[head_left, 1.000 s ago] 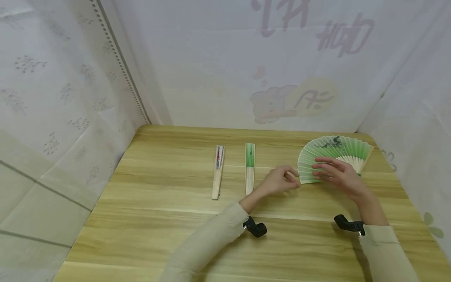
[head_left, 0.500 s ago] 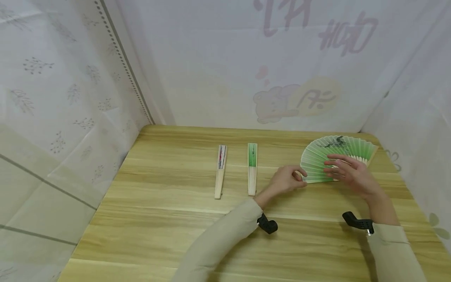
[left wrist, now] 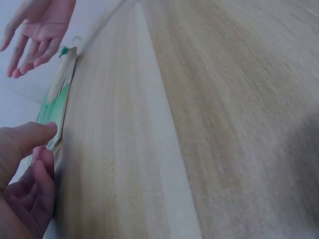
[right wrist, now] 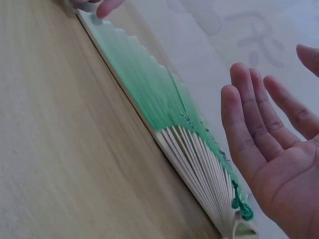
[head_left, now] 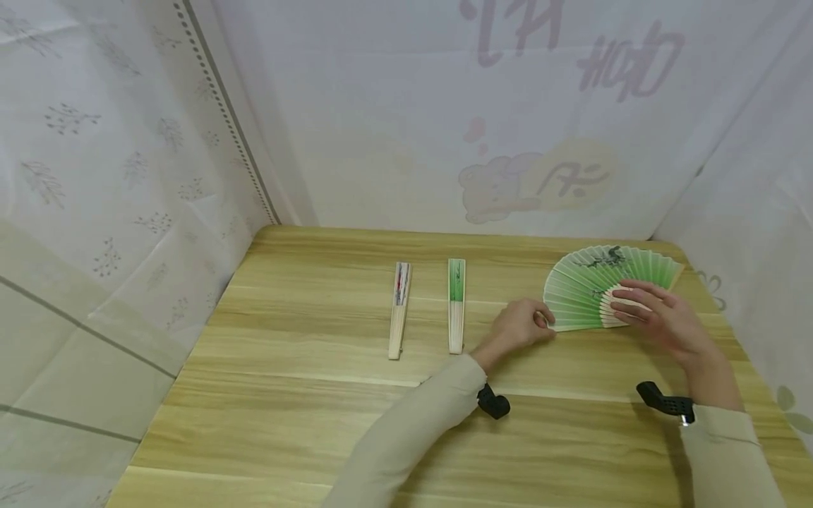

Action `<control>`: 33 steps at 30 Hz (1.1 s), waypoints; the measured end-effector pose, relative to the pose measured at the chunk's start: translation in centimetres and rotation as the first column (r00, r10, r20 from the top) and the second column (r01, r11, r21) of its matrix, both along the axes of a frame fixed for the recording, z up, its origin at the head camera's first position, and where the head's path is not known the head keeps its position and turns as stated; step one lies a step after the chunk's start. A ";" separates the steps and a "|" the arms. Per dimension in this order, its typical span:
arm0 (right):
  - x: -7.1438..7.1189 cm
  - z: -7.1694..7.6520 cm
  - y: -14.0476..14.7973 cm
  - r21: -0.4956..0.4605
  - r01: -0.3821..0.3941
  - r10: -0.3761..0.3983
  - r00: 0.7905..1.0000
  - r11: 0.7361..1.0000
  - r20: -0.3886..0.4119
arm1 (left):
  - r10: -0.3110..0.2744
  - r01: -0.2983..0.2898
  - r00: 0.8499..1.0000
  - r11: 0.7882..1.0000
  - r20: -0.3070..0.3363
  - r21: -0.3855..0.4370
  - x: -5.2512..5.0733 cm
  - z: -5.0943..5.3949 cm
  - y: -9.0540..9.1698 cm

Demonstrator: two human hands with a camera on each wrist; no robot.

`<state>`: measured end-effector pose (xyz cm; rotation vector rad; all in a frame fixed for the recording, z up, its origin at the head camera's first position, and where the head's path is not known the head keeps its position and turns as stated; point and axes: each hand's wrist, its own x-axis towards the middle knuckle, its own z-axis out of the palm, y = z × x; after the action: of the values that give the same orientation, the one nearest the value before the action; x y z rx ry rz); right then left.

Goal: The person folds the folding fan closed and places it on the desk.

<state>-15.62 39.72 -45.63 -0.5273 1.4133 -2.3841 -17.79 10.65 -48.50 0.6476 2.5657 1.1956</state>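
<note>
An open green folding fan (head_left: 574, 293) with a dark printed pattern lies at the table's right side. At its left lower corner my left hand (head_left: 521, 324) pinches the edge between thumb and fingers; the left wrist view shows this hand (left wrist: 27, 174) against the fan's end (left wrist: 58, 107). My right hand (head_left: 676, 328) hovers over the pale ribs with fingers spread, covering the pivot in the head view. In the right wrist view its palm (right wrist: 284, 154) is beside the fan (right wrist: 144, 82), apart from it, and a green tassel (right wrist: 241, 201) hangs near the pivot.
Two folded fans lie left of my hands on the wooden table (head_left: 286, 317): one with a grey and red pattern (head_left: 399, 310), the other green (head_left: 456, 303). Patterned white cloth (head_left: 381, 127) hangs behind the table and at both sides.
My right hand has moved right, from above the green leaf to the ribs. My left hand has shifted slightly right onto the fan's corner. The head view has turned a little.
</note>
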 end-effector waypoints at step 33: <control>-0.4 0.6 7.9 0.150 0.268 -0.299 0.919 0.952 0.256 | 0.094 -0.100 0.995 0.978 -0.042 -0.185 0.3 -0.1 0.8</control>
<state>-16.03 47.62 -45.05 0.0475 1.5689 -2.4539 -17.48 11.49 -48.64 0.5098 2.7229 0.9621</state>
